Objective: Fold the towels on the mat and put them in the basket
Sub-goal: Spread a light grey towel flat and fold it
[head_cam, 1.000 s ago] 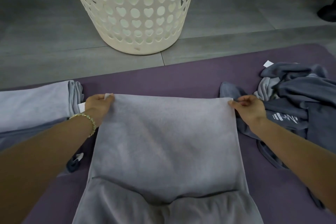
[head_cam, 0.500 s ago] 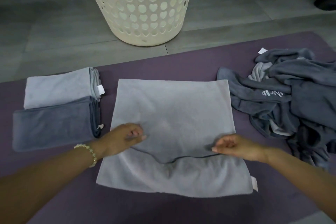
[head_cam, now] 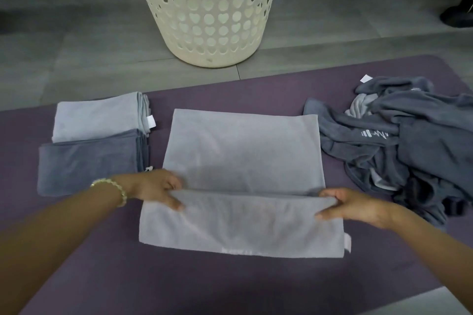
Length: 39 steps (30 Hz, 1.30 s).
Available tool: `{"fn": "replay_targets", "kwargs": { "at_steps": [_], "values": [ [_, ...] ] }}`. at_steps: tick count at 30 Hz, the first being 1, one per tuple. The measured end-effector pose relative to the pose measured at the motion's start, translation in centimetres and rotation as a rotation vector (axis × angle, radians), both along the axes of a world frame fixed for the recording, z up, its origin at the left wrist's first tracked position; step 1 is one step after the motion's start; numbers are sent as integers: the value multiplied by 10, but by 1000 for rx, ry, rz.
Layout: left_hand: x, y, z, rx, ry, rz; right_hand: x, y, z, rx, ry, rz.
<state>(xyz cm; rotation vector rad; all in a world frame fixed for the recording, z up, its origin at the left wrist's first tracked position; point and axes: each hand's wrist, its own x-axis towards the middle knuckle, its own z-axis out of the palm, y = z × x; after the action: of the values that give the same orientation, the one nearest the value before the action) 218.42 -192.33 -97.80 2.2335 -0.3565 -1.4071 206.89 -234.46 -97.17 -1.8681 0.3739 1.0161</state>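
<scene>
Right now the left hand (head_cam: 153,188) and the right hand (head_cam: 354,206) are each pinching one end of a raised crease across the pale towel (head_cam: 243,161), which is lying flat mid-mat (head_cam: 230,94), short of the basket (head_cam: 207,7). Soft, light and limp, it is probably going to sag between grips, so holding both ends of the crease, pulled taut, looks wisest.
</scene>
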Motion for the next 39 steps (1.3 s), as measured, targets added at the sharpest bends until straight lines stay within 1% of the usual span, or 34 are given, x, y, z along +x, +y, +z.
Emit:
{"fn": "replay_targets", "kwargs": {
  "at_steps": [1,2,4,5,6,7,8,9,10,11,12,13,14,16,18,20,22,24,28,30,32,35,37,39],
  "values": [
    [9,3,5,-55,-5,111,5,-3,0,43,-57,-98],
    [20,5,8,-109,-50,231,13,-5,0,72,-126,-215],
    [36,3,11,-199,-216,513,32,-6,-2,115,-244,-487],
    [40,0,12,-277,-234,659,39,-5,-3,126,-262,-595],
    [41,-2,12,-351,-195,768,45,-3,-5,116,-246,-652],
    [39,-4,10,-370,-128,846,47,-2,-10,91,-200,-657],
    [33,-5,5,-321,-64,882,46,0,-14,60,-136,-632],
    [25,-4,-2,-242,-15,905,41,2,-17,21,-65,-593],
    [14,-3,-10,-137,2,877,34,5,-20,-21,-1,-546],
    [3,0,-19,-26,-29,806,25,8,-23,-59,40,-493],
    [-8,4,-28,39,-92,707,15,11,-26,-92,52,-452],
    [-19,7,-34,52,-182,636,5,15,-29,-120,28,-430],
    [-28,9,-38,19,-250,633,-4,19,-31,-140,-22,-440],
    [-43,9,-36,-82,-348,697,-16,24,-33,-151,-131,-486],
    [-51,8,-27,-141,-384,706,-22,21,-24,-166,-198,-474],
    [-62,13,-19,-164,-356,670,-32,13,-13,-164,-225,-434],
    [-79,24,-14,-171,-285,639,-52,4,-4,-110,-202,-423],
    [-100,34,-19,-168,-210,612,-76,2,-6,-77,-144,-394],
    [-128,41,-37,-121,-76,629,-103,10,-30,-126,-7,-335],
    [-124,36,-38,-67,-50,681,-97,11,-36,-112,22,-380],
    [-112,28,-34,-50,-28,792,-82,12,-34,-37,42,-484],
    [-91,14,-28,-174,-23,919,-55,16,-33,86,29,-675],
    [-80,6,-31,-234,-85,1027,-39,21,-37,74,-8,-762],
    [-71,-3,-33,-254,-201,1100,-26,27,-41,42,-102,-813]
  ]
}}
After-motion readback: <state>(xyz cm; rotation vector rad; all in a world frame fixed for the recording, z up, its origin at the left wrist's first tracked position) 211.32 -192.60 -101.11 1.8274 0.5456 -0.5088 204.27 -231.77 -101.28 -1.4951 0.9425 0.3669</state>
